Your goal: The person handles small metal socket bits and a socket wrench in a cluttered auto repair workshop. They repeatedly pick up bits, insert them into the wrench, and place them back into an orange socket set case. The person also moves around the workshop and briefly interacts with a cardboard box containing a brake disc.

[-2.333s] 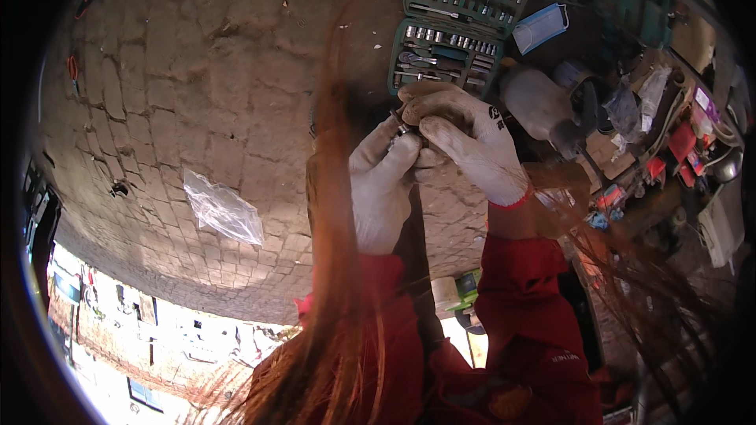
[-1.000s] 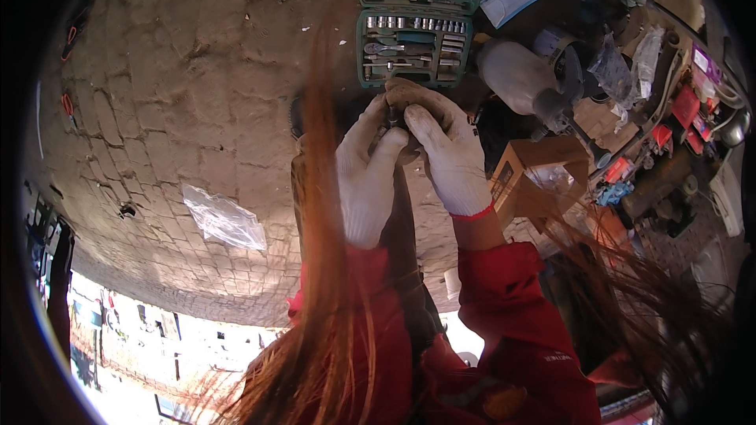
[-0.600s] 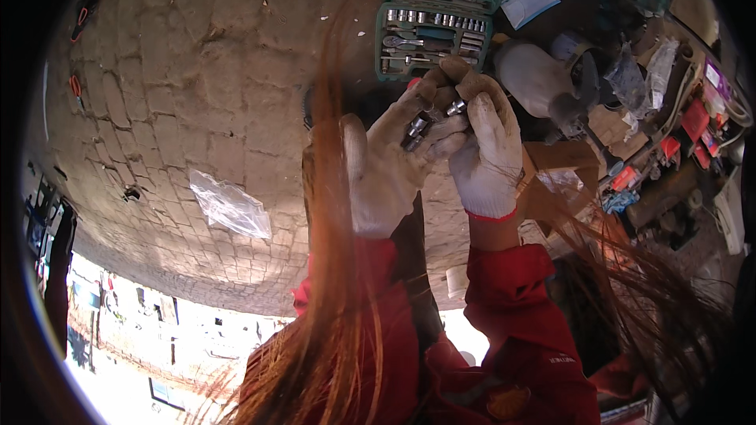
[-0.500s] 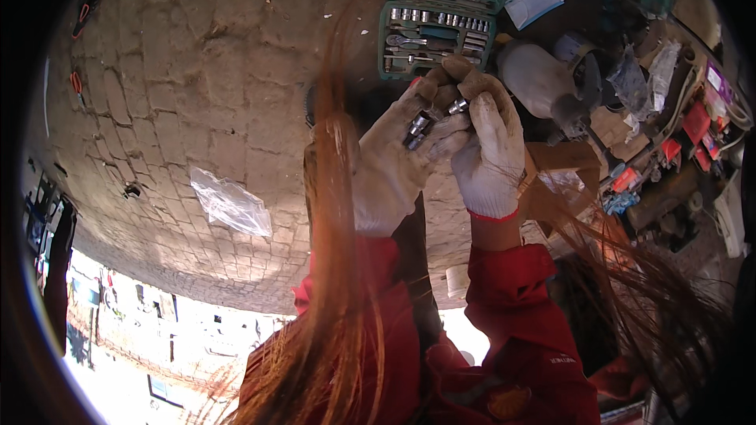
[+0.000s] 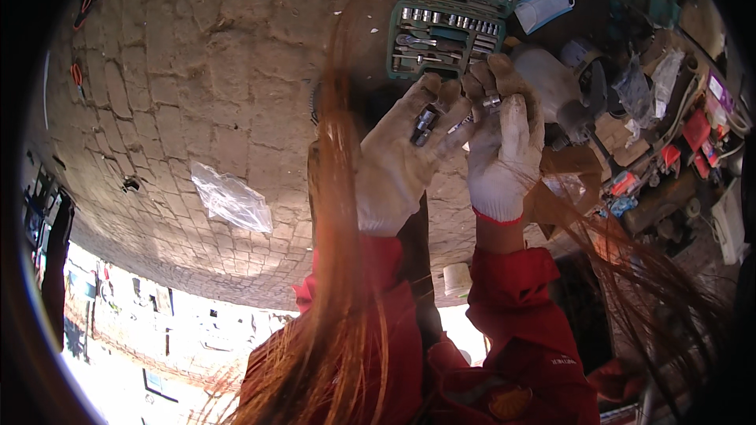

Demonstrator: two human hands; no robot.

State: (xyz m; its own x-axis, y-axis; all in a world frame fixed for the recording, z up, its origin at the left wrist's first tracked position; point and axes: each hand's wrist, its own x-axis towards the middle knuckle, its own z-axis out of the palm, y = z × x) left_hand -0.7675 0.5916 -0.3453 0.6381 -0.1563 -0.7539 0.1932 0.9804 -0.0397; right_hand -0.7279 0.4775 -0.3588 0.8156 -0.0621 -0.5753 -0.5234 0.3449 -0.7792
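My left hand (image 5: 394,169), in a soiled white work glove, is turned palm up with its fingers partly curled. Across its fingers lies a shiny metal socket piece (image 5: 424,125), perhaps two pieces end to end. My right hand (image 5: 505,145), gloved alike with a red cuff edge, is closed beside it. Between its bent fingers and thumb shows a smaller metal socket (image 5: 491,101), partly hidden. Just beyond both hands lies an open green socket set case (image 5: 392,47) with rows of sockets, a ratchet and a screwdriver-like handle.
A blue face mask (image 5: 545,6) lies right of the case. Further right are a grey rounded machine part (image 5: 547,83), clear plastic bags and clutter. A cardboard box (image 5: 571,161) stands near my right wrist. Clear plastic sheeting (image 5: 230,198) lies on the paving, with orange-handled pliers (image 5: 77,75) far left.
My right hand has moved slightly right, and its socket has gone deeper between the fingers. The left hand still carries its socket piece. The whole view has shifted a little.
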